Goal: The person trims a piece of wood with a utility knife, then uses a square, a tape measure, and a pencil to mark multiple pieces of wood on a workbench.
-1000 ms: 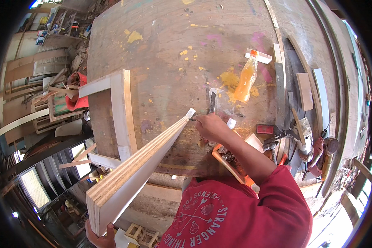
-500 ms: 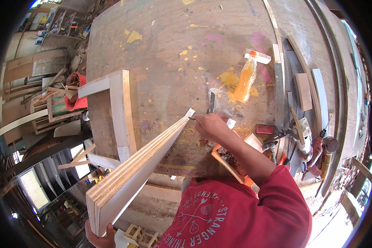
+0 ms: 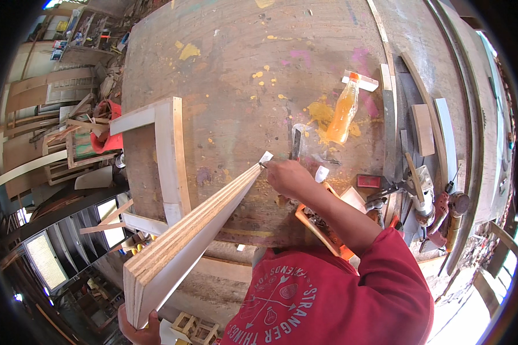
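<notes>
A long laminated board (image 3: 193,221) with a layered plywood edge and a white face slants from the lower left up to the worktable. My left hand (image 3: 139,330) is wrapped round its near, lower end. At the far, narrow-looking end my right hand (image 3: 289,177) is closed in a pinch against the board's edge. A small dark tip shows at its fingers, but what it belongs to is hidden. Just beyond lies a small white piece (image 3: 266,156), touching or part of the board's end. A dark flat metal tool (image 3: 296,144) rests right of my hand.
An orange drink bottle (image 3: 344,112) lies on the paint-spotted worktable (image 3: 230,69). A white-faced wooden frame (image 3: 170,152) is at left. An orange-rimmed box (image 3: 322,230) sits beneath my right forearm. Power tools (image 3: 426,201) and wood strips (image 3: 423,129) crowd the right side.
My right hand has shifted slightly left and nearer along the board's edge. The left hand keeps its hold, and the whole view has moved a little.
</notes>
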`<state>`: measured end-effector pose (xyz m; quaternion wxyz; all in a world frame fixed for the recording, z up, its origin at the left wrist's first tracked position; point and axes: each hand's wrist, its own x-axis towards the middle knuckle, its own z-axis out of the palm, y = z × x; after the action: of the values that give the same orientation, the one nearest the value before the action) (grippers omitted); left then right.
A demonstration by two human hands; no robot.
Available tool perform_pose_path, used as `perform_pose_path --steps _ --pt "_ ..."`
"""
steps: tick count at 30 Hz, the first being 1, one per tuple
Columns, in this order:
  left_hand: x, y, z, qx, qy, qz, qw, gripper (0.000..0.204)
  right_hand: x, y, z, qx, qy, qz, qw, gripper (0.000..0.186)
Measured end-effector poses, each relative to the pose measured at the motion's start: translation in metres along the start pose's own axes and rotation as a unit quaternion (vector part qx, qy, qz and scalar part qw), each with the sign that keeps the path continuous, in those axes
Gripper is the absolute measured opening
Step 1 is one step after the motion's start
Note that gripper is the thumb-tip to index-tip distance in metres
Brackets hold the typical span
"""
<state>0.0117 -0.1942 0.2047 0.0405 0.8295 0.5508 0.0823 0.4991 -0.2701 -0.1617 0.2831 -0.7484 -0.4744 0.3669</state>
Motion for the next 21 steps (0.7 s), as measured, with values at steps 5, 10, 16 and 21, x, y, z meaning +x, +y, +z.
perform_pose_path --steps 5,10,16,21 --pt "-0.005 -0.006 0.001 0.01 0.006 0.024 1.0 0.084 -0.001 -0.009 -0.018 -0.065 -0.08 0.018 0.995 0.024" --pt "-0.004 -0.006 0.005 -0.073 -0.005 -0.008 0.997 0.083 0.003 -0.012 -0.011 -0.019 -0.023 0.019 0.999 0.026" --pt "-0.006 -0.008 0.003 -0.016 0.008 0.009 1.0 0.084 0.003 -0.015 -0.026 -0.066 -0.084 0.027 0.994 0.025" --pt "-0.001 -0.007 0.001 -0.029 -0.016 0.005 0.999 0.084 0.005 -0.008 -0.007 -0.042 -0.02 0.009 0.999 0.025"
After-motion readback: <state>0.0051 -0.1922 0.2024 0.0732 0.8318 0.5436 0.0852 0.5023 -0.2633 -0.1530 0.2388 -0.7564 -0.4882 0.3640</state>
